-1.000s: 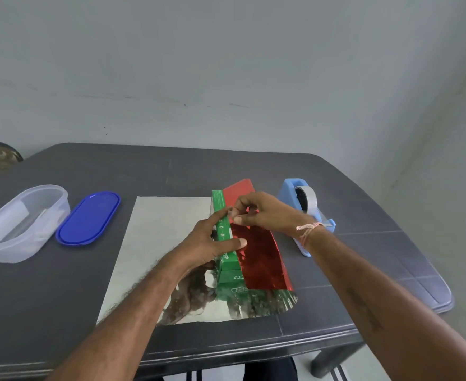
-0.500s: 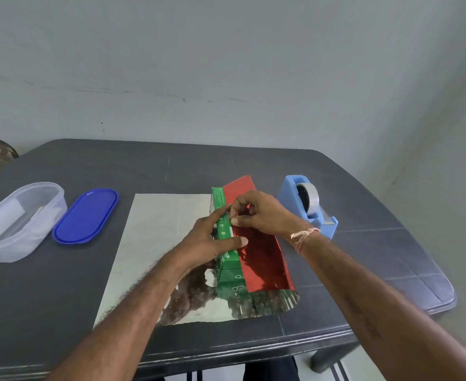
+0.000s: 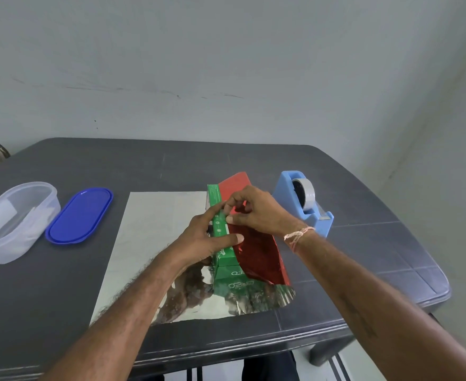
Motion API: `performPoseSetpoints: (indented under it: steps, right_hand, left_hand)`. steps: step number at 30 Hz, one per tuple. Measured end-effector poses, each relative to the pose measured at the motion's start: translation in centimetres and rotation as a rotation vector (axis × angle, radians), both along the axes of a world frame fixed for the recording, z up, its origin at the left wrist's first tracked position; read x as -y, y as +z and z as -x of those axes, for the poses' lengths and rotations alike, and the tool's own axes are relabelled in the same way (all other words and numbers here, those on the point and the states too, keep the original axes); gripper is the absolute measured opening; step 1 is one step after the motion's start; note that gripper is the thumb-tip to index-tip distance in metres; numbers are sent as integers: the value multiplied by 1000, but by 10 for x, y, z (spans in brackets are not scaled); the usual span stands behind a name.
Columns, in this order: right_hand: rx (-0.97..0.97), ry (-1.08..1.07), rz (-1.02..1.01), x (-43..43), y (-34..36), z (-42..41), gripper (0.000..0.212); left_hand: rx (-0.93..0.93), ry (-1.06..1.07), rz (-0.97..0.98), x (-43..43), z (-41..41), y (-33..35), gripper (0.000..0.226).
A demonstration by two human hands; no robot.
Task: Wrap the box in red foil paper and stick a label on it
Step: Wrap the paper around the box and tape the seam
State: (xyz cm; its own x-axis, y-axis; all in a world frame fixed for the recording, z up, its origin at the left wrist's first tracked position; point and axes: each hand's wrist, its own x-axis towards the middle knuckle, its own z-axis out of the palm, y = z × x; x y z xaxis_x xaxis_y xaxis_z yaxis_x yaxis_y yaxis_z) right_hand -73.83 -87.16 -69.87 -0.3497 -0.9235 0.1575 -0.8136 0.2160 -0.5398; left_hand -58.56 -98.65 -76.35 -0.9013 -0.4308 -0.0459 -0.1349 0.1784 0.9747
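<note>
A: Where are the edges, and how much room is there around the fingers?

B: The foil paper (image 3: 155, 243) lies flat on the dark table (image 3: 363, 243), silver side up. Its near edge lies close to the table's near edge, and its left edge is well away from the fingers. Left of the sheet stand a blue lid (image 3: 79, 215) and a clear container (image 3: 12, 218), both off the foil. To the right of the fingers, the blue tape dispenser (image 3: 304, 204) stands near the right wrist, but apart from it. The far part of the table behind the hands is bare.

A: And the box, where is it compared to the fingers?

B: The green box (image 3: 225, 259) lies on the right part of the sheet, with its long side running away from the person. The left hand (image 3: 201, 240) rests on it: the thumb lies across the top face, and the fingers are spread and press on the left side. The red side of the foil is folded up over the right side of the box. The right hand (image 3: 256, 213) has its fingertips together, pinching the red edge at the top of the box, just beside the left index finger.

A: Does the red edge cover the top face?

B: Only partly. A green strip is visible between the two hands.
</note>
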Motion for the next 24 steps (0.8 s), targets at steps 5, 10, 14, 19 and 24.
performPoseSetpoints:
  steps: [5,10,14,19,24]
  right_hand:
    - [-23,-22,-1,-1,-2,1,32]
    - [58,-78,14,-1,-3,0,29]
    - [42,-144,23,5,-4,1,23]
    - [18,-222,25,8,-6,-2,17]
    - [-22,-199,-41,12,0,-12,46]
  left_hand:
    - [-37,3,-19,-3,-2,3,98]
    - [9,12,-8,-2,-2,1,111]
    - [24,20,-6,0,0,-1,113]
    - [42,20,-19,-1,0,-2,114]
    - [54,18,31,-1,-4,3,107]
